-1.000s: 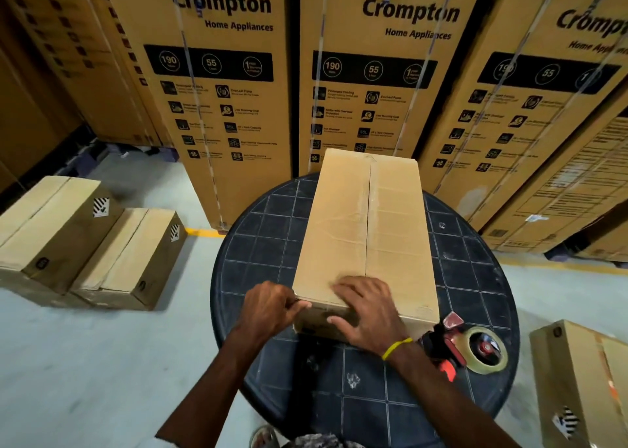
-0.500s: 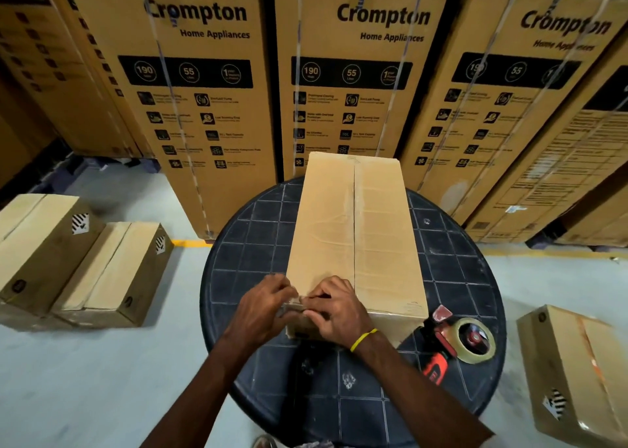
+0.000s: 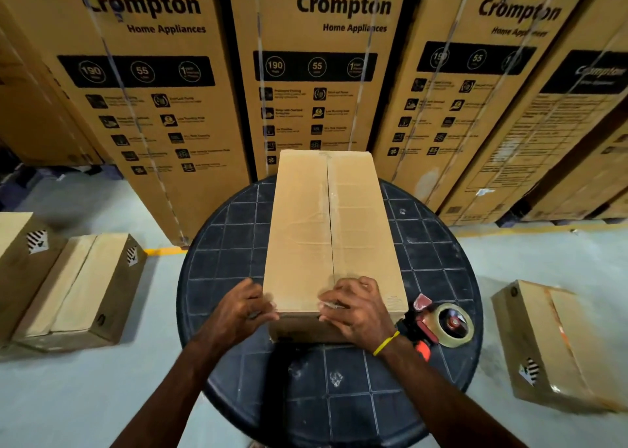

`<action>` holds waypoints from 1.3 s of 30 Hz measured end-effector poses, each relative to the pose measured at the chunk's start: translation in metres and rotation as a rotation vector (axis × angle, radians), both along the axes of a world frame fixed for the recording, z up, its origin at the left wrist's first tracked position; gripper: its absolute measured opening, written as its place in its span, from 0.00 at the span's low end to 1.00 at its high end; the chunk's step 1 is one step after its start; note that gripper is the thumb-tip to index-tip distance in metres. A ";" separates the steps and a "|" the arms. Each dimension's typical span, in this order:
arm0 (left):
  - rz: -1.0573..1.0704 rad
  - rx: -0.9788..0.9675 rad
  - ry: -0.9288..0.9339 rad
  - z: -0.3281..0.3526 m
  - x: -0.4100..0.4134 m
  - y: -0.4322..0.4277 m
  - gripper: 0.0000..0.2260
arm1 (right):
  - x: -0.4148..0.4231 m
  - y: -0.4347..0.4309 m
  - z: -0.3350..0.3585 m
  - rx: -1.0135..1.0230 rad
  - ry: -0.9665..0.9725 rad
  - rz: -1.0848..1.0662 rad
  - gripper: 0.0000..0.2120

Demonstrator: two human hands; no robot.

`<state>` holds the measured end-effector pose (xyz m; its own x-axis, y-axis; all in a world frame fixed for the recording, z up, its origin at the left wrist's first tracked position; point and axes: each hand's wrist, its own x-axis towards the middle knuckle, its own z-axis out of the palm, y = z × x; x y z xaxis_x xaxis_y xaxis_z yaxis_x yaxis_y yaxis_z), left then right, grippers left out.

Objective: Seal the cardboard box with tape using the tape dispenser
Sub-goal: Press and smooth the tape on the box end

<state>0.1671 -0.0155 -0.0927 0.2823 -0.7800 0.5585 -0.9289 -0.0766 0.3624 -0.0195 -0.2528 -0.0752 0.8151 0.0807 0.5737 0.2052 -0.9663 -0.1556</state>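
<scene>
Cartons [image 3: 316, 74] at 12 o'clock are showing "Crompton Home Appliances"; left hand [image 3: 243, 308] and right hand [image 3: 356, 311], fingers curled, are gripping the 6 o'clock edge of the box [image 3: 326, 237].

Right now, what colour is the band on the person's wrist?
Yellow wristband, clearest in the head view.

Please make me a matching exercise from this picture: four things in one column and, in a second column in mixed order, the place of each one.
Things
1. cardboard box
2. tape dispenser
3. left hand
4. right hand

Places
A. at the box's near left corner
B. lengthwise on the round black table
C. on the box's near edge, at the middle seam
D. on that table, right of the box, in no hand

Pairs: 1-B, 2-D, 3-A, 4-C
</scene>
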 end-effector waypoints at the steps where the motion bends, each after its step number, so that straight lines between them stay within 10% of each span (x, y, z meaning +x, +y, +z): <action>1: -0.005 -0.001 0.007 -0.001 0.000 0.000 0.14 | -0.009 -0.009 -0.001 0.013 0.003 -0.020 0.05; 10: 0.000 -0.060 0.093 -0.001 -0.008 0.002 0.09 | -0.084 -0.090 0.004 0.205 0.081 -0.205 0.08; 17: 0.057 -0.012 0.231 0.004 -0.010 0.006 0.12 | -0.101 -0.099 0.010 0.874 0.304 -0.322 0.11; 24: 0.100 -0.059 0.880 0.027 -0.018 0.008 0.08 | -0.100 -0.097 0.019 1.088 0.352 -0.322 0.11; 32: 0.430 -0.507 1.590 -0.008 -0.055 0.011 0.28 | -0.096 -0.098 0.021 1.296 0.359 -0.377 0.09; 39: 0.555 -0.373 1.346 0.026 -0.049 0.003 0.24 | -0.087 -0.092 0.033 1.263 0.461 -0.354 0.09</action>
